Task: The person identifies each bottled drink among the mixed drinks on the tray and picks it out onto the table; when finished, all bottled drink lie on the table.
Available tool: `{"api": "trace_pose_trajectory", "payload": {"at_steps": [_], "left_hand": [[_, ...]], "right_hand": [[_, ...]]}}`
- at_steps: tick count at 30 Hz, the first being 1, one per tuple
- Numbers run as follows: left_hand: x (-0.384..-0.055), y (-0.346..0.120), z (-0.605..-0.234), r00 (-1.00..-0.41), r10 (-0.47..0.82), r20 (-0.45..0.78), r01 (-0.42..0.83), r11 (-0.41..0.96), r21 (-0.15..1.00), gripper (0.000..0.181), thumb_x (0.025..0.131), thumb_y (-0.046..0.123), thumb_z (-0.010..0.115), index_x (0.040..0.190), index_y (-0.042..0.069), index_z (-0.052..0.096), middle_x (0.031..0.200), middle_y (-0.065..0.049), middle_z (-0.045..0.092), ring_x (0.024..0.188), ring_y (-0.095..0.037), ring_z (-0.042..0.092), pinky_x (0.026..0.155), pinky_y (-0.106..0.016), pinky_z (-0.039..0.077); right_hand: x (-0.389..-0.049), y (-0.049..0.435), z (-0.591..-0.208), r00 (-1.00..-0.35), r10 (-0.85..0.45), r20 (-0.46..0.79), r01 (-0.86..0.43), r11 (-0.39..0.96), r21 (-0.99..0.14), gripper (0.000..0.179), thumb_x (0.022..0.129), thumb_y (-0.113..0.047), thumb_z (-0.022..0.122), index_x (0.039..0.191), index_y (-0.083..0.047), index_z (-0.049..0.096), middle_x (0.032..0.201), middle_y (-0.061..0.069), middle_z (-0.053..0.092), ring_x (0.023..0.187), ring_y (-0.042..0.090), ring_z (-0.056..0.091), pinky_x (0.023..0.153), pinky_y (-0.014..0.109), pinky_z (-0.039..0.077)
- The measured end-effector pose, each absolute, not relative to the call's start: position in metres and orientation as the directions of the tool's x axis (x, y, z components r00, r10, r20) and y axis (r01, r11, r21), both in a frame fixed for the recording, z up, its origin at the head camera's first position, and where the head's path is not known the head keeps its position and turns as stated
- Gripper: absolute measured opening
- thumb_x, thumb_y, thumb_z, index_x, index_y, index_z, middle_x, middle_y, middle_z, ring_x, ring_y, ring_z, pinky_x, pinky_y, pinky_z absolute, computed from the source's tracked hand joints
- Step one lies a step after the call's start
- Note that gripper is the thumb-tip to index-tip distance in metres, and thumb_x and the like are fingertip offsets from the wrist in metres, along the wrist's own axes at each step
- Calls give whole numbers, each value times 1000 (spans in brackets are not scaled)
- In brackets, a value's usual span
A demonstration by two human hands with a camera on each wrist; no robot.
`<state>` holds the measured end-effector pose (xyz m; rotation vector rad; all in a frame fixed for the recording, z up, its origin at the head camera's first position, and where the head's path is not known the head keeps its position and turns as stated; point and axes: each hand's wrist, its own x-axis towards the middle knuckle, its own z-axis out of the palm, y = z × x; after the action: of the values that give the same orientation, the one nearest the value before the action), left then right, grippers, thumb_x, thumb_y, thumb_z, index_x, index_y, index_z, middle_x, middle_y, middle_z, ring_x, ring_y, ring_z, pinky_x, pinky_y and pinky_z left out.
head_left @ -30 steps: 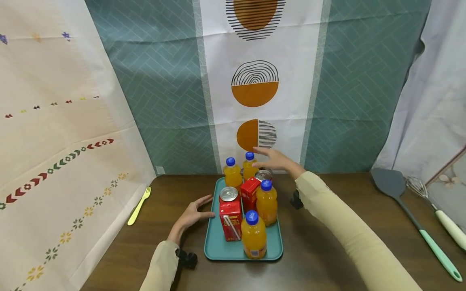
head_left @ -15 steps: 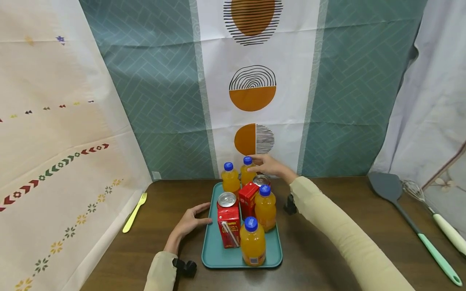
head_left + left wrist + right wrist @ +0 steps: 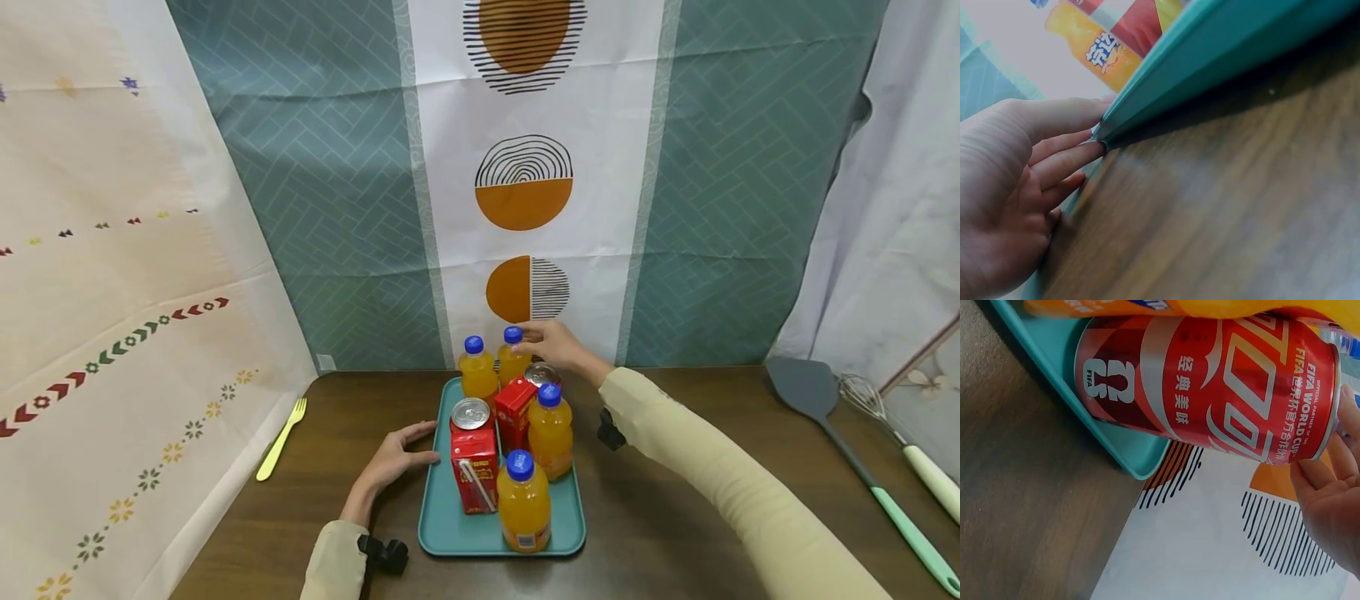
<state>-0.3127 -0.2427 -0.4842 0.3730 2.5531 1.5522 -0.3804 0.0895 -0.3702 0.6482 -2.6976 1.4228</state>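
My left hand is at the left side of a teal tray. In the left wrist view its thumb lies over the tray's rim and the fingers sit against the outer side below. My right hand has thumb and fingers around the blue-capped top of the back right orange soda bottle. In the right wrist view the fingertips are right beside the top of a red cola can, which hides most of that bottle. More orange soda bottles, another can and two red drink cartons stand upright on the tray.
A yellow fork lies left on the wooden table. At the right lie a spatula with a green handle and a whisk. A patterned cloth hangs close behind the tray.
My right hand has come down and its fingers have drawn in to the back right bottle's cap. The left hand keeps its place at the tray. The head view has shifted slightly.
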Motion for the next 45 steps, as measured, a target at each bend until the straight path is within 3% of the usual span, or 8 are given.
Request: {"api": "trace_pose_trajectory", "payload": {"at_steps": [14, 19, 25, 34, 45], "left_hand": [[-314, -236, -487, -962, 270, 27, 145, 425, 894, 57, 83, 15, 75, 136, 5, 57, 147, -20, 49, 139, -41, 40, 114, -61, 30], [-314, -235, -486, -961, 274, 23, 144, 429, 892, 58, 83, 16, 76, 136, 5, 57, 148, -21, 48, 140, -41, 40, 115, -61, 29], [-315, -235, -484, -960, 279, 31, 153, 427, 891, 58, 83, 16, 76, 136, 5, 56, 148, -20, 48, 140, -41, 39, 115, -61, 29], [-316, -237, -483, -961, 276, 29, 145, 408, 901, 61, 83, 15, 76, 139, 4, 53, 142, -17, 55, 138, -36, 44, 116, -58, 30], [-312, -242, -485, -962, 274, 15, 130, 405, 905, 61, 83, 15, 76, 138, 4, 54, 141, -16, 56, 137, -35, 45, 116, -57, 30]], "right_hand": [[-376, 94, -369, -937, -276, 216, -323, 442, -837, 48, 90, -18, 70, 134, -3, 58, 124, 20, 67, 113, 35, 66, 93, 47, 55], [-376, 95, -363, -949, -219, 228, -305, 444, -842, 46, 90, -19, 70, 132, -5, 61, 120, 18, 70, 110, 32, 68, 94, 42, 56], [-380, 101, -337, -957, -155, 244, -286, 385, -877, 47, 90, -19, 69, 134, -6, 59, 123, 18, 68, 118, 31, 64, 104, 43, 49], [-381, 124, -302, -965, -83, 251, -263, 373, -890, 51, 93, -20, 66, 140, -7, 53, 133, 18, 62, 127, 32, 57, 109, 45, 45], [-374, 179, -294, -975, 28, 222, -194, 392, -899, 56, 92, -28, 67, 142, -9, 50, 140, 19, 55, 135, 34, 48, 117, 53, 32]]}}
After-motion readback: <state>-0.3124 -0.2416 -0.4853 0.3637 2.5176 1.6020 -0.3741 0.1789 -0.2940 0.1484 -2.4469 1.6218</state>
